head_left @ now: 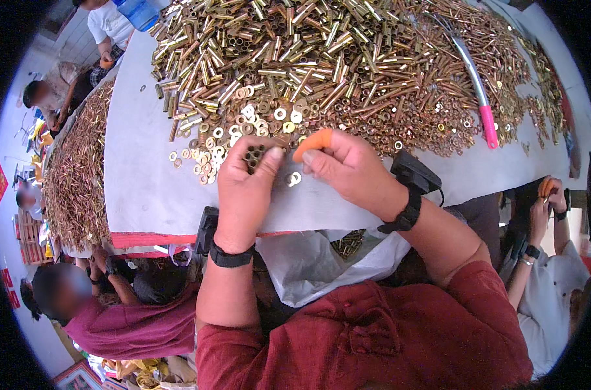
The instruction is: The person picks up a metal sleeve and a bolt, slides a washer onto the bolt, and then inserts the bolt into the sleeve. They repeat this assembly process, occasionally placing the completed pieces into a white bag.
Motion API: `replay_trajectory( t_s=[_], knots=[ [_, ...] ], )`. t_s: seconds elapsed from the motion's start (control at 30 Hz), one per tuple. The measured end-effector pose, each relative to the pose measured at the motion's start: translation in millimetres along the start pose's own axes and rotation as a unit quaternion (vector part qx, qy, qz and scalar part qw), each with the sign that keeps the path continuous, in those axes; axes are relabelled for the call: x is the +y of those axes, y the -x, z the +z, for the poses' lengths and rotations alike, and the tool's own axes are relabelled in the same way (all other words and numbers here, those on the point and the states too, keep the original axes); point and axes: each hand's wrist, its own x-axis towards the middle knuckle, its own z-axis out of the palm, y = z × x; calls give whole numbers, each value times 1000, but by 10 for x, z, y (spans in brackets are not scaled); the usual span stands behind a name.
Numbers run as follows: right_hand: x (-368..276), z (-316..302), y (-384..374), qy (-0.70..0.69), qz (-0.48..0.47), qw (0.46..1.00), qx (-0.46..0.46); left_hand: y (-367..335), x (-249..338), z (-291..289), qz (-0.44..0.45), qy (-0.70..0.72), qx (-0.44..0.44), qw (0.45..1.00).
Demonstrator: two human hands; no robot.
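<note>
My left hand (244, 185) is closed around a bundle of short brass-coloured metal tubes (253, 156), whose open round ends face up. Just right of it, my right hand (354, 170) has its thumb and fingers pinched together; whatever lies between them is hidden. An orange finger cover (315, 143) sits on its index finger. Both hands hover over the near edge of the pale table (159, 195), slightly apart from each other. Loose flat washers (211, 153) lie beyond and beside the left hand, with a couple of washers (294, 178) between the hands.
A large heap of metal tubes (276, 58) covers the far table, with small nuts and rings (399, 120) along its front. A curved metal tool with a pink handle (488, 127) lies on it. A white plastic bag (302, 270) hangs at my lap. Co-workers sit left and right.
</note>
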Motion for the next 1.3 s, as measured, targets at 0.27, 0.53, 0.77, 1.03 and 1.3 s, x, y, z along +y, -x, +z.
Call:
replay_trajectory(
  t_s=[0.27, 0.53, 0.77, 1.03, 1.3],
  knots=[
    [-359, -384, -139, 664, -226, 700, 137, 30, 6, -53, 78, -120, -178, 974],
    [-286, -450, -301, 691, -236, 672, 124, -46, 78, -83, -76, 125, -114, 983],
    [-270, -192, -274, 150, -168, 966, 125, -38, 80, -115, -91, 124, -105, 982],
    [-174, 108, -154, 123, -184, 972, 74, -8, 25, -90, -9, 10, -77, 997],
    [-131, 86, -153, 115, -188, 972, 81, -30, -26, -106, 80, -51, -52, 994]
  ],
)
